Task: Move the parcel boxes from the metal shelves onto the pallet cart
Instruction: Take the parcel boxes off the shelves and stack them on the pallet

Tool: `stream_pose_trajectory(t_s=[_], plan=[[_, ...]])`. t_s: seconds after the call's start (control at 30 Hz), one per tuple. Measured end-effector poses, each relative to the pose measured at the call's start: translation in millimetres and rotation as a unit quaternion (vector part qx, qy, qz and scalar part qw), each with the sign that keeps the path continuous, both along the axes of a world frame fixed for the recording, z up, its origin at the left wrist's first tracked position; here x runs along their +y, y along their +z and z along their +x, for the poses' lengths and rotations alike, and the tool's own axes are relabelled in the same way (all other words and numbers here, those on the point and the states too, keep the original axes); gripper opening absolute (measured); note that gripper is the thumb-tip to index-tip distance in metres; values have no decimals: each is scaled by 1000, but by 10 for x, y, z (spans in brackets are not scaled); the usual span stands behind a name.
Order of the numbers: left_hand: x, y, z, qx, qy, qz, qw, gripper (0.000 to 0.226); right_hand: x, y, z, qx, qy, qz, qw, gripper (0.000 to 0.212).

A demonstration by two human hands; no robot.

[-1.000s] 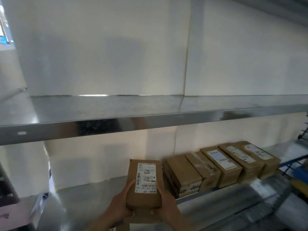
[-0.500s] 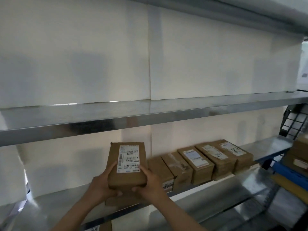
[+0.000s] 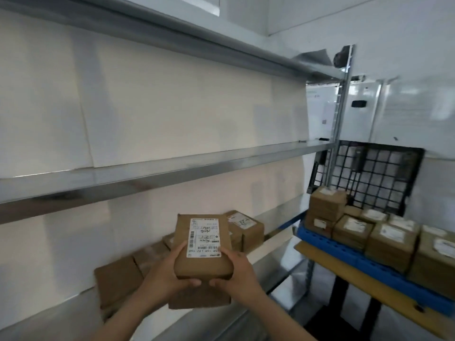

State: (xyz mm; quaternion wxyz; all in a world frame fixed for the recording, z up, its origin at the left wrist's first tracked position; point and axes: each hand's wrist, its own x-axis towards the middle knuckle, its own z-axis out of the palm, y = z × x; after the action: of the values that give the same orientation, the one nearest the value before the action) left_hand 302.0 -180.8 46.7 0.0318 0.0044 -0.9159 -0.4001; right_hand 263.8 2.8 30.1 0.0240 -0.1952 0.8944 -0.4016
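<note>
A brown parcel box (image 3: 204, 262) with a white barcode label is held up in front of the lower metal shelf (image 3: 273, 257). My left hand (image 3: 165, 276) grips its near left corner and my right hand (image 3: 236, 271) grips its near right corner; a second box (image 3: 199, 297) sits under it between my hands. More brown boxes (image 3: 246, 228) stand in a row on the shelf behind. At the right, the pallet cart (image 3: 344, 254) with a blue pallet carries several labelled boxes (image 3: 391, 242).
An upper metal shelf (image 3: 172, 168) runs across at mid-height with nothing on it. A steel upright post (image 3: 339, 119) marks the shelf's right end. A black wire-grid panel (image 3: 374, 175) stands behind the cart. White wall panels back the shelves.
The view has swung right, bringing the pallet cart and its boxes into sight. The held boxes have travelled right along the shelf row, still gripped by both hands.
</note>
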Motion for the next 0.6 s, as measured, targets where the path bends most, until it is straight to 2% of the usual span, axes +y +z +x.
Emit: stream_pose_trajectory(t_s=[0.07, 0.13, 0.2, 0.27, 0.4, 0.6], plan=[[363, -26, -164, -6, -27, -8, 1000, 133, 383, -14, -46, -12, -30, -7, 999, 76], [713, -61, -296, -2, -41, -5, 999, 116, 721, -28, -81, -23, -60, -15, 998, 75], [1003, -104, -416, -2, -61, -5, 998, 109, 1011, -53, -108, -27, -86, -10, 996, 76], [1246, -114, -513, -17, -92, 4, 996, 115, 1260, -75, -123, -32, -108, -2, 994, 77], [1625, -155, -753, -36, -143, -11, 989, 145, 1665, -130, -213, -39, -148, 11, 988, 79], [2022, -180, -1213, -34, -191, 3, 981, 150, 2038, -159, -535, -61, -193, -12, 979, 80]])
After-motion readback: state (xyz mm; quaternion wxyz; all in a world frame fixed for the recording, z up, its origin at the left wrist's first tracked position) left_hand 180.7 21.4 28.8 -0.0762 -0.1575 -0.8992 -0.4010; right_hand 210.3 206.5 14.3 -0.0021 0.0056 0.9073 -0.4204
